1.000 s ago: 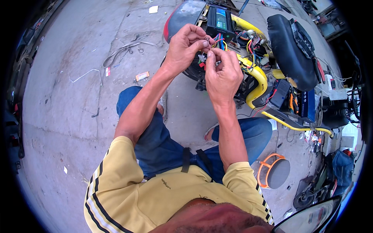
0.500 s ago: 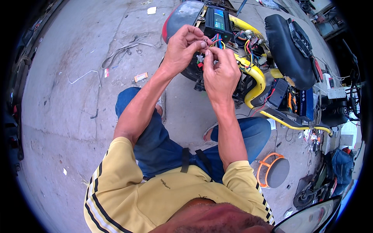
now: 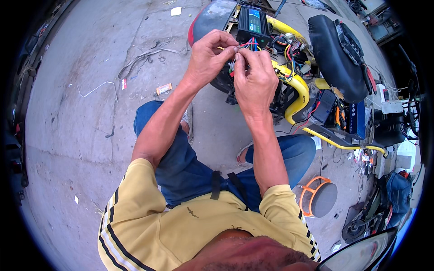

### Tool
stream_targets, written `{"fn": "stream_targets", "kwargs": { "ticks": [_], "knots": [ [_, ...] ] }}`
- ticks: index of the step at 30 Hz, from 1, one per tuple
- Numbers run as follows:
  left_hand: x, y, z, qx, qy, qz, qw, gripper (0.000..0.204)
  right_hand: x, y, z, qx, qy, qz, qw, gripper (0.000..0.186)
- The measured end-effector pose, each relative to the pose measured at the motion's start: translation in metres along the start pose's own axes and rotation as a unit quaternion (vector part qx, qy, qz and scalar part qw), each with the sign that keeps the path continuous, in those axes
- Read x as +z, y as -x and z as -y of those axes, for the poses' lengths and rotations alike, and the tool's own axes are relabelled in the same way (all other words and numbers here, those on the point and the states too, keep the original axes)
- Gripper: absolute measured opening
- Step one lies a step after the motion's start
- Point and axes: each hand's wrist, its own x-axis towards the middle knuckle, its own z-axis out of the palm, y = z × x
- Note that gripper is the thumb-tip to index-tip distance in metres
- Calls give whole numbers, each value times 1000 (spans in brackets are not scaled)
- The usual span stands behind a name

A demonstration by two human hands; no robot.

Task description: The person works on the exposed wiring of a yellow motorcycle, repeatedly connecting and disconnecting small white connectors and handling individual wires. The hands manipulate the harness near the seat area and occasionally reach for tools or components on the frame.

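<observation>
My left hand [image 3: 205, 61] and my right hand [image 3: 255, 81] meet at the fingertips, both pinched on a thin wire that is mostly hidden by the fingers. Just behind them, coloured wires [image 3: 253, 44] run out of a black finned controller box [image 3: 253, 25] on the stripped scooter. A tangle of wires and connectors [image 3: 289, 54] lies to the right of my fingers, over the yellow tubular frame [image 3: 298, 92].
A black seat [image 3: 334, 54] lies at the right, above a blue box [image 3: 356, 122] and tools. An orange-framed round stool [image 3: 324, 200] stands by my right knee. Grey straps [image 3: 144, 56] and small scraps lie on the concrete floor [image 3: 77, 135] at the left.
Both hands have moved slightly up and to the left. My right fingertips have risen closer against my left ones, and the wire between them shows less.
</observation>
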Motion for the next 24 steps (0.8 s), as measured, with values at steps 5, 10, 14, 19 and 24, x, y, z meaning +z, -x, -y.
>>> {"fn": "stream_targets", "kwargs": {
  "ticks": [5, 10, 14, 19, 24],
  "knots": [
    [-2, 3, -22, -144, 14, -7, 989, 14, 5, 4, 1, -15, 27, 3, 1000, 14],
    [-11, 6, -27, -188, 97, 16, 977, 21, 8, 8, 1, -39, 78, 7, 996, 22],
    [-20, 7, -21, -238, 165, 9, 957, 19, 8, 9, 4, -67, 91, 40, 993, 29],
    [-26, 4, -8, -277, 251, 8, 928, 15, -3, 1, 5, -41, 50, 124, 990, 29],
    [-27, 3, -5, -281, 246, 26, 927, 14, -13, -11, 2, -72, 21, 152, 986, 23]
  ]
}}
